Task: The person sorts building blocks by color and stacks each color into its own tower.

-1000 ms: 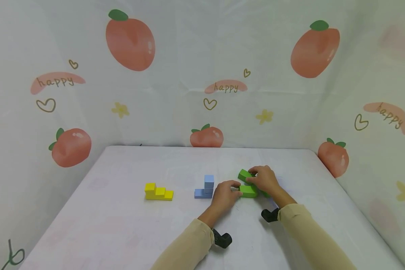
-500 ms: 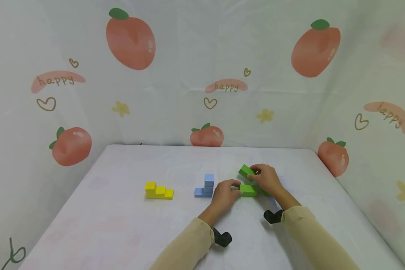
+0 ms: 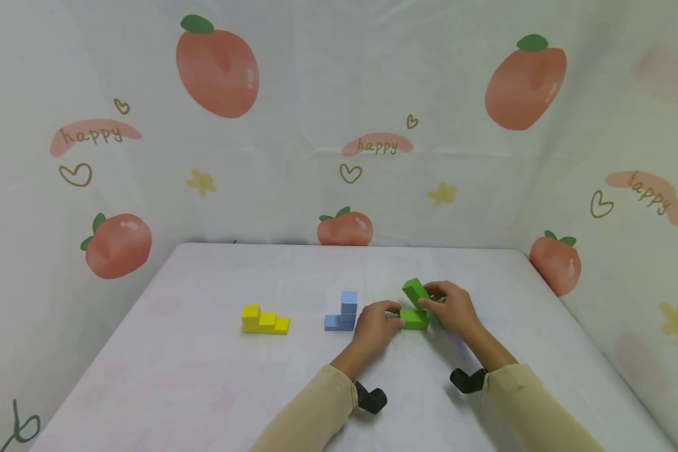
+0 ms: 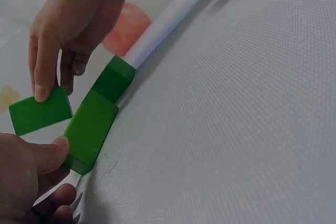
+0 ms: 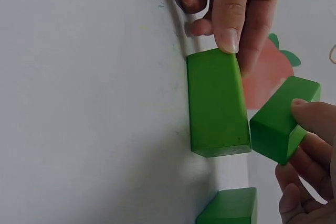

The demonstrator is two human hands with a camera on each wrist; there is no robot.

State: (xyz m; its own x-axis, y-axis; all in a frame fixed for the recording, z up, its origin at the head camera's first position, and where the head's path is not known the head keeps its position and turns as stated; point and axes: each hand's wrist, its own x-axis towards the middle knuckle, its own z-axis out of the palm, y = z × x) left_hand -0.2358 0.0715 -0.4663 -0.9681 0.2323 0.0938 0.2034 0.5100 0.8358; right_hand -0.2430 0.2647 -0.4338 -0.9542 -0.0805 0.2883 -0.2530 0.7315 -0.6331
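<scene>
My left hand (image 3: 375,328) grips the left end of a green block (image 3: 414,319) that lies on the table. My right hand (image 3: 454,307) pinches a second green block (image 3: 415,291), tilted, just above and behind the first one. In the right wrist view a lower corner of this tilted block (image 5: 281,119) comes close to the top edge of the lying block (image 5: 218,103); I cannot tell whether they touch. Beyond the lying block's far end sits a third green block (image 4: 114,78), mostly hidden by my right hand in the head view.
Left of my left hand stands a light blue stack of blocks (image 3: 348,304) on a blue base. Farther left is a yellow stepped group of blocks (image 3: 264,322). The white table (image 3: 215,383) ends at a printed cloth backdrop (image 3: 294,81).
My right hand has shifted slightly to the right and nearer to me, and the green block in it has turned to a steeper tilt. The left hand and its block stay in place.
</scene>
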